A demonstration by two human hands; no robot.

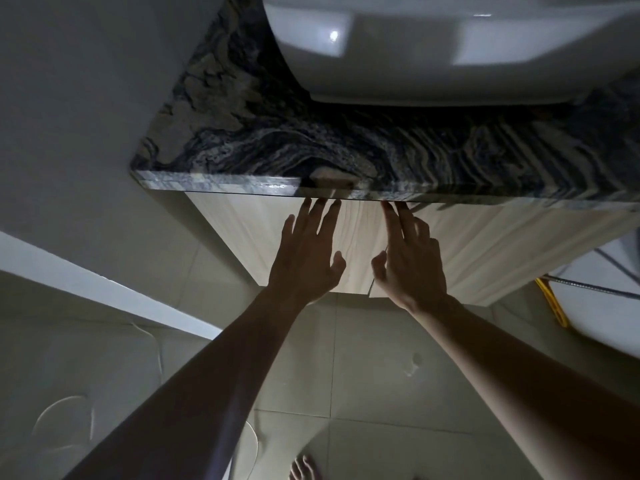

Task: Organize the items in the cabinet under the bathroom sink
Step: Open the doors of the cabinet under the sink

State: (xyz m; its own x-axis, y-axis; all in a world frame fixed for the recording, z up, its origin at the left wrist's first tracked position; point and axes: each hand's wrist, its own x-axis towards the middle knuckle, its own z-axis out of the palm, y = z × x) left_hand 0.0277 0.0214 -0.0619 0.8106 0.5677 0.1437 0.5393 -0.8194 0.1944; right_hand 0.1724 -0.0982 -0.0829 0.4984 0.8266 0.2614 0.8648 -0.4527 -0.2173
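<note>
The four straight, slightly spread fingers [323,216] of the left hand [308,258] are seen reaching the top of the cabinet [235,230] front, just under the counter edge; the right hand [410,261] is held likewise, its fingers straight and closer together, with the thumb apart. Nothing is gripped by either hand. Two pale wooden doors are counted at mid-frame, and the contents are hidden behind them. One dark veined countertop [346,147] is set above, bearing one white sink [415,46] at the upper right. One bare foot [303,469] is seen at the bottom edge on the tiled floor [381,358].
</note>
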